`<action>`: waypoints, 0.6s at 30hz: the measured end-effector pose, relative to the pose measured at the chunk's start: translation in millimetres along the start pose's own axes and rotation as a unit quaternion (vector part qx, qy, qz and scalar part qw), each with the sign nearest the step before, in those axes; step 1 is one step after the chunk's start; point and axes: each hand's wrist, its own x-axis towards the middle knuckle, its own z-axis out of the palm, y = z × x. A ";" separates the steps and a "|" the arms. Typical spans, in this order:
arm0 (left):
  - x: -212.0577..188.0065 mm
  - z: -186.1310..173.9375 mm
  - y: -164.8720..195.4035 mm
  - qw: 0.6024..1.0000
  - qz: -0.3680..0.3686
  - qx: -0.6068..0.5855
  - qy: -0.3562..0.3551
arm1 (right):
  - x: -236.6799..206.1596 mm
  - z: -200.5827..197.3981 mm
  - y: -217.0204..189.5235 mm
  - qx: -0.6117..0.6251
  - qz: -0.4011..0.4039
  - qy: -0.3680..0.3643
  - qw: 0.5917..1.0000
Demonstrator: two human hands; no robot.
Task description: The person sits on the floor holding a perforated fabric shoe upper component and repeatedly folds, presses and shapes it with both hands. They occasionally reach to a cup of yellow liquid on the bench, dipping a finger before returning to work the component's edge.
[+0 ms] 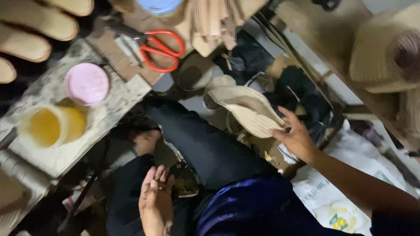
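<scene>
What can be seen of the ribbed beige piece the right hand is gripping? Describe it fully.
The ribbed beige piece looks like a woven or corded shoe upper or sole, pale cream, with close parallel ridges across it. It is long, curved and slightly cupped, running from upper left down to lower right. The right hand pinches its lower right end. It hangs above dark clutter, just beyond the person's dark trouser leg.

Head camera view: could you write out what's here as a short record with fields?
Left hand: open, palm up, holding nothing, resting by the dark trouser leg
Right hand: grip on a beige woven shoe upper
Workbench: red-handled scissors, round pink lid, tub of yellow glue
Top left: beige shoe soles
</scene>
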 end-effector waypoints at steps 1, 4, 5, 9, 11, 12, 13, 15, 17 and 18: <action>0.6 -0.8 0.4 1.000 -0.003 0.004 -0.007 | -5.0 -9.5 22.9 -0.022 0.045 0.017 0.999; 3.3 -2.7 -0.3 0.999 -0.015 0.025 -0.020 | -36.2 -9.6 80.7 -0.015 0.182 0.080 0.980; 4.9 -3.2 -0.3 0.999 -0.017 0.038 -0.019 | -44.6 -5.7 92.7 0.005 0.221 0.109 0.969; 6.1 -5.7 0.1 0.997 -0.026 0.074 -0.009 | -60.3 9.5 106.8 0.076 0.341 0.209 0.914; 4.9 -8.0 0.5 0.997 -0.021 0.077 -0.014 | -61.6 16.9 104.3 0.060 0.331 0.247 0.909; 4.2 -9.6 0.9 0.997 -0.017 0.079 -0.016 | -60.9 20.2 101.2 0.053 0.326 0.266 0.906; 3.9 -11.1 0.4 0.996 -0.015 0.083 -0.014 | -58.1 23.6 97.9 -0.026 0.303 0.278 0.911; 4.0 -15.2 -0.8 0.996 -0.008 0.090 -0.008 | -51.3 32.7 90.9 -0.182 0.249 0.293 0.905; 4.0 -20.3 -2.9 0.996 -0.020 0.088 -0.016 | -39.6 39.4 84.8 -0.154 0.333 0.264 0.892; 2.9 -23.3 -4.2 0.996 -0.025 0.086 -0.018 | -33.2 43.5 81.5 -0.141 0.373 0.246 0.883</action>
